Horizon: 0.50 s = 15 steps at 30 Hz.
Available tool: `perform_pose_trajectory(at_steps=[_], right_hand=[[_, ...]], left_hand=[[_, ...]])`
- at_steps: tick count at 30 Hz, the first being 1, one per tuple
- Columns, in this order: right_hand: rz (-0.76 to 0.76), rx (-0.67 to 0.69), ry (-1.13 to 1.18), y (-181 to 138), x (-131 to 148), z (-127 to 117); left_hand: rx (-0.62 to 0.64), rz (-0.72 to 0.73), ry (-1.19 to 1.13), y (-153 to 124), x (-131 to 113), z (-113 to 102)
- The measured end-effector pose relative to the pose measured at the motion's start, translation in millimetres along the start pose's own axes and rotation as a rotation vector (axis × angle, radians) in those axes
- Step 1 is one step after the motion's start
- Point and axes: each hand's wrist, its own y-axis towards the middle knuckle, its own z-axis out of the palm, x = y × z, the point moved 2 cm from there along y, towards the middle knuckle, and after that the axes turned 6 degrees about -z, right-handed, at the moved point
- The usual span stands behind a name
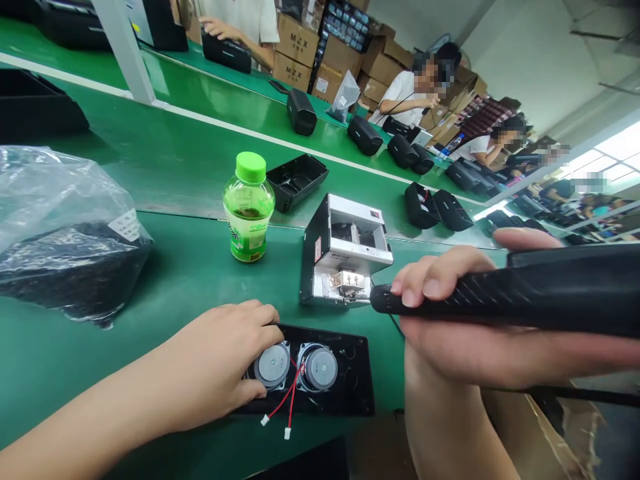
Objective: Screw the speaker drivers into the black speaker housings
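My left hand [220, 363] grips the left part of a black speaker panel [357, 383], thumb at its near side and fingers over its far edge. Two round silver speaker drivers [321, 369] sit in the panel. Red wires [286, 401] with white plugs run from them over the near edge. My right hand [465, 313] is wrapped round a black electric screwdriver [550, 290], raised close to the camera. Its left end overlaps the view of a black and white screw feeder [345, 250] behind the panel; whether they touch I cannot tell.
Left of the feeder stands a green-capped bottle [249, 210], with an open black housing [297, 181] behind it. A clear bag of black parts [70, 240] lies at left. Speaker housings [365, 135] line the green bench [200, 140]. Co-workers [407, 93] sit across it.
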Motion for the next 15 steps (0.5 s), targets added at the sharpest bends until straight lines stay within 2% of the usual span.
perform_pose_trajectory(at_steps=[7,11,15], right_hand=[[-0.003,0.081,0.038,-7,-34,8],[-0.019,0.12,0.033,-11,-39,5],[-0.033,0.077,0.018,-10,-44,-3]], left_hand=[[-0.005,-0.005,0.003,1,1,0],[-0.029,0.014,0.0,1,1,0],[-0.029,0.033,0.003,1,-1,-1]])
